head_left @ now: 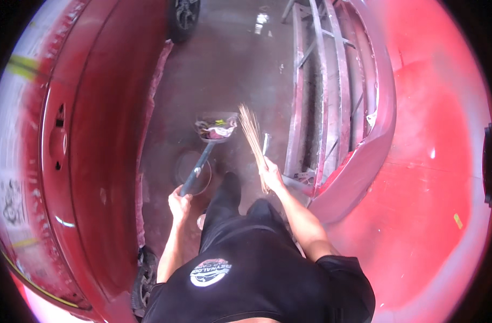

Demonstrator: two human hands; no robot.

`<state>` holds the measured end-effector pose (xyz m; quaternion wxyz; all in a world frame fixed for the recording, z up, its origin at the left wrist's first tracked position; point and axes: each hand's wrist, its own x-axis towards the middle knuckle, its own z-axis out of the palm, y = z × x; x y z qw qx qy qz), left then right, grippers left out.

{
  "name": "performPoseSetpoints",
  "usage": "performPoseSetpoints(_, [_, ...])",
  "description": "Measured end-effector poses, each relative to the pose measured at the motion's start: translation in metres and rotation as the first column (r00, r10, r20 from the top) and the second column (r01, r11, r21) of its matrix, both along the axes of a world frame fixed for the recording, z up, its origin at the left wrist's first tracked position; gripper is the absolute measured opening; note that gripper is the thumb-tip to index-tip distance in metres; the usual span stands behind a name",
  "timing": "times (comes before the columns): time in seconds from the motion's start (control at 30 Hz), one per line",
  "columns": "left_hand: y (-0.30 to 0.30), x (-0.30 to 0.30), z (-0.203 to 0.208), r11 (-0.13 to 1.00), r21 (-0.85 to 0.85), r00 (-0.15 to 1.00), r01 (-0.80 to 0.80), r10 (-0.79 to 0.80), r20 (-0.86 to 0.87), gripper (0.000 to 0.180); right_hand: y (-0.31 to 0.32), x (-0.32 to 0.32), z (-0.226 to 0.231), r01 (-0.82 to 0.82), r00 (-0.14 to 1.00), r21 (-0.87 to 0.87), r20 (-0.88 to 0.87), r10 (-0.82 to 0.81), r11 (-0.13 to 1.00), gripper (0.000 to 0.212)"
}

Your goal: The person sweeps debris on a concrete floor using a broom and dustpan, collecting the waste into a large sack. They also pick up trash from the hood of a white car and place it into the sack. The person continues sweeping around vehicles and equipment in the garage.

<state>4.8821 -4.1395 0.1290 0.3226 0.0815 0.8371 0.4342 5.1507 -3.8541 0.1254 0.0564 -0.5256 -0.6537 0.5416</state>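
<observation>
My left hand (180,203) is closed around the dark handle of a long-handled dustpan (204,157). Its pan lies ahead of me, holding crumpled scraps (219,128) in white, pink and yellow-green. In my right hand (271,175) is a bundle of thin straw-coloured sticks, a stick broom (250,126), gripped near its lower end. The broom slants forward and to the left, its tips close to the pan's right edge. Whether the tips touch the floor or the pan, I cannot tell.
A red car body (103,134) fills the left side, with a wheel (184,19) at the far end. To the right stands a metal rack (324,70) beside a curved bumper-like panel (359,167). A red-stained wall or sheet (429,161) lies beyond. A round rim (205,177) shows below the dustpan handle.
</observation>
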Motion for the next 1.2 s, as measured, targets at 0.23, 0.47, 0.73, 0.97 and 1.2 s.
performPoseSetpoints(0.23, [0.087, -0.105, 0.033, 0.996, -0.094, 0.999, -0.008, 0.013, 0.044, 0.04, 0.114, -0.05, -0.022, 0.154, 0.987, 0.061, -0.043, -0.152, 0.986, 0.075])
performPoseSetpoints(0.47, [0.174, -0.183, 0.006, 0.979, -0.09, 0.971, -0.184, 0.195, 0.14, 0.019, 0.257, -0.123, -0.039, 0.161, 0.987, 0.09, 0.015, -0.163, 0.983, 0.075])
performPoseSetpoints(0.73, [0.276, -0.206, -0.035, 0.893, -0.133, 0.867, -0.43, 0.449, 0.216, 0.031, 0.49, -0.245, -0.058, -0.36, 0.71, 0.001, 0.649, 0.273, 0.933, 0.055])
performPoseSetpoints(0.97, [0.362, -0.27, -0.032, 0.812, -0.276, 0.819, -0.515, 0.561, 0.123, 0.011, 0.592, -0.351, -0.098, -0.677, 0.567, 0.017, 0.649, 0.507, 0.736, 0.057])
performPoseSetpoints(1.2, [0.392, -0.31, -0.073, 0.748, -0.535, 0.858, -0.392, 0.507, 0.081, 0.01, 0.644, -0.474, -0.217, -0.844, 0.421, 0.003, 0.622, 0.66, 0.536, 0.06])
